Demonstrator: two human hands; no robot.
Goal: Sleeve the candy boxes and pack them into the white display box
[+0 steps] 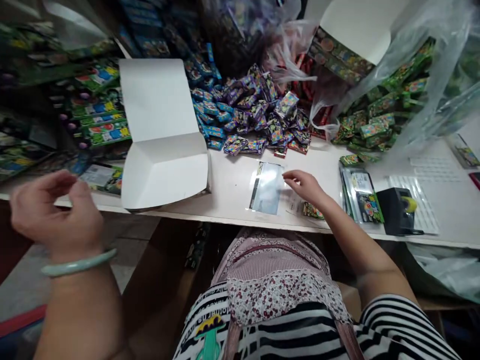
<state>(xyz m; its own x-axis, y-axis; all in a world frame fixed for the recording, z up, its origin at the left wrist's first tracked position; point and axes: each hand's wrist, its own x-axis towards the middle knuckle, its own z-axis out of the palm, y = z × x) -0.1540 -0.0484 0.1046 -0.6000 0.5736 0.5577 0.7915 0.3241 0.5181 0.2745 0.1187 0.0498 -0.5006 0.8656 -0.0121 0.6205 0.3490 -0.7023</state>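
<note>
- Two hands of yours show, well apart: your left hand [52, 212] hangs off the table's near edge, low on the left, fingers loosely curled and holding nothing, with a pale green bangle [78, 264] on the wrist
- Your right hand [305, 186] lies on the white table [232, 192], fingers spread and fingertips touching the right edge of a clear sleeve [267, 188] that lies flat near the front edge; nothing is gripped
- Just under that wrist sits a small green packet [313, 211], partly hidden by your arm
- Right of your hand lies a stack of carded packs [362, 196], and beside it a black tape dispenser [397, 211]
- Left of the sleeve stands an open white box [163, 140], lid tipped back
- Farther back, a heap of purple and blue packets [255, 117] spreads across the table's middle
- At far right, green packets [378, 115] spill from a clear plastic bag [435, 75]
- At far left, green boxed goods [97, 107] are stacked behind the box
</note>
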